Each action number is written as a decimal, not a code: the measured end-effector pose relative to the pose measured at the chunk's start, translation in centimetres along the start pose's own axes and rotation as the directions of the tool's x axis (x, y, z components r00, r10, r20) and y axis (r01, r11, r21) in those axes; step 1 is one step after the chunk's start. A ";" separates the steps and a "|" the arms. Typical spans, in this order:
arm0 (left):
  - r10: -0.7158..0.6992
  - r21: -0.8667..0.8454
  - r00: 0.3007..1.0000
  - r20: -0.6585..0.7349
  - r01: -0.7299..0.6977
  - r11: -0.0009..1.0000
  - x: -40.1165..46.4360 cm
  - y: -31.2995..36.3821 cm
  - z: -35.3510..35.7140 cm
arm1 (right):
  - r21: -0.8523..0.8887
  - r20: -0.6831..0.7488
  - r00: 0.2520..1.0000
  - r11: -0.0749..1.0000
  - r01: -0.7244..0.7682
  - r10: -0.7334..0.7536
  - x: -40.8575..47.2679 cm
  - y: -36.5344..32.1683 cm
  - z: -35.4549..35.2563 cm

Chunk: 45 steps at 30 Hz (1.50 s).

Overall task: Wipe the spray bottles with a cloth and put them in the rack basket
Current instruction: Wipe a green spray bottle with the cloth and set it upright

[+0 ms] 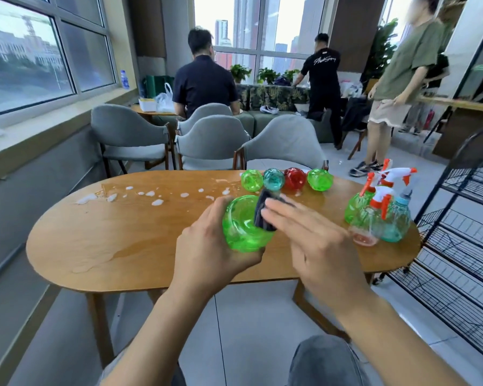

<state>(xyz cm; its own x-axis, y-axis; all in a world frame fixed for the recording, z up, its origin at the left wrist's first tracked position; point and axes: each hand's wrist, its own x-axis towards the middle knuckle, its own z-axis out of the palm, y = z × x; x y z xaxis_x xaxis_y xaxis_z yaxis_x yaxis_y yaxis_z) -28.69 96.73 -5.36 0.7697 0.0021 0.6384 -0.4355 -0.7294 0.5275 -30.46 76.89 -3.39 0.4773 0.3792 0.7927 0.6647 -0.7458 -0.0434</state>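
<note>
My left hand (209,246) grips a green spray bottle (241,225) lying sideways above the wooden table (117,240), its base toward me. My right hand (313,240) presses a dark cloth (265,211) against the bottle's right side with straight fingers. Several more bottles lie in a row at the table's far edge: green (252,179), teal (273,178), red (295,176), green (319,179). Upright bottles with white and orange triggers (385,210) stand at the table's right end. The black wire rack (463,240) stands right of the table.
Foam blobs and wet patches (151,195) cover the table's left and far part. Grey chairs (212,143) stand behind the table. A person (396,79) stands at the right, two others farther back. Windows run along the left wall.
</note>
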 end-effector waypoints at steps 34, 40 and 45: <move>0.214 0.014 0.977 -0.016 -0.214 0.977 -2.6 5.7 -0.4 | -0.088 -0.077 0.983 0.984 0.158 -0.165 -4.7 -2.5 -5.7; 0.184 0.044 0.981 0.057 -0.186 0.982 -1.6 5.9 3.7 | 0.351 -0.096 0.778 0.753 -0.557 0.620 -5.0 1.3 -6.4; 0.193 -0.174 0.967 0.168 -0.164 0.971 -1.1 7.3 7.7 | 0.596 0.067 0.585 0.437 -0.673 0.808 -6.2 3.4 -5.3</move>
<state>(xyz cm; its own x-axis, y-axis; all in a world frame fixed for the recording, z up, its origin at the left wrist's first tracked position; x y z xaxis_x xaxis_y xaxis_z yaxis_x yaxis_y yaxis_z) -29.14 86.18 -6.57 0.7383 -0.2536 0.6250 -0.6302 -0.5897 0.5052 -34.21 69.06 -5.25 0.8552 -0.3441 0.3875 0.3121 -0.2549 -0.9152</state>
